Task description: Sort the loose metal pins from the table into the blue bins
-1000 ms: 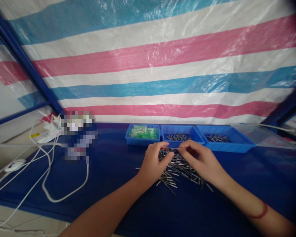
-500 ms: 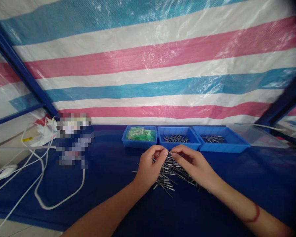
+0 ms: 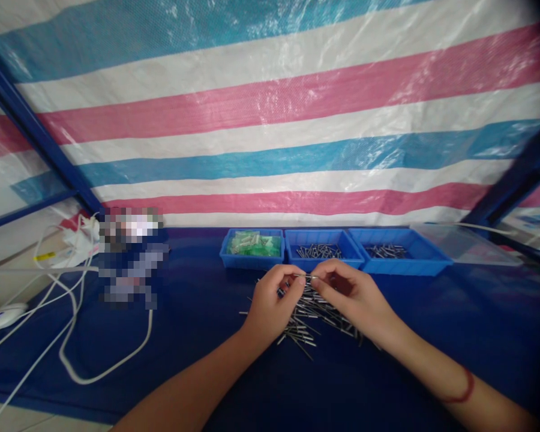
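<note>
A heap of thin metal pins (image 3: 312,315) lies on the blue tablecloth (image 3: 207,336) in front of me. My left hand (image 3: 272,303) and my right hand (image 3: 348,294) hover just over the heap, fingertips almost meeting. Between them they pinch one small metal pin (image 3: 306,276), held level. Both hands are closed in a pinch. Behind the heap stand three blue trays: the left tray (image 3: 252,257) holds green parts, the middle tray (image 3: 323,258) and the right tray (image 3: 402,261) hold metal pins.
White cables (image 3: 72,336) loop across the left of the table, near a blurred object (image 3: 130,255). A clear plastic lid (image 3: 468,246) lies at the back right. A striped tarpaulin (image 3: 274,120) hangs behind the table, framed by blue bars.
Both hands rose from the heap and came together. Their fingertips now pinch a single pin between them, where a second ago they were spread over the pins.
</note>
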Available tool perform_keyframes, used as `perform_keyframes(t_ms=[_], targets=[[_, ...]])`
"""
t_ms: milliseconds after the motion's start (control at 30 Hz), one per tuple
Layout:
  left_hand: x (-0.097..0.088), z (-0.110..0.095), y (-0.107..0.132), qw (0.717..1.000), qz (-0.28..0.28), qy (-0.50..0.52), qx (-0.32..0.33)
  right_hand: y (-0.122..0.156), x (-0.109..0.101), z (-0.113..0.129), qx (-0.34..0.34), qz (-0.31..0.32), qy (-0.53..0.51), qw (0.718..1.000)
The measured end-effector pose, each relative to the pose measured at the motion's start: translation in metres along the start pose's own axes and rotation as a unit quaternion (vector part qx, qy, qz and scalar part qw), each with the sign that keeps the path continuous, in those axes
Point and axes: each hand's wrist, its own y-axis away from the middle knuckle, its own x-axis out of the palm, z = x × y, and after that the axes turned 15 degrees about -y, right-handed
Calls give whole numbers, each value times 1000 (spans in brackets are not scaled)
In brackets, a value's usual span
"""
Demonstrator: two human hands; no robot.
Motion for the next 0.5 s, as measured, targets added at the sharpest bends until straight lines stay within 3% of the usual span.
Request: perform_keyframes(t_ms=[100, 367, 500], targets=[[-1, -2, 0, 999, 11, -22, 23, 0, -2, 4, -25, -13, -4, 1000], [-1, -4, 2, 994, 45, -77, 70, 0, -9, 13, -83, 32, 74, 993], [0, -2, 2, 993, 40, -80, 80, -5, -18, 17, -113, 7, 135, 984]])
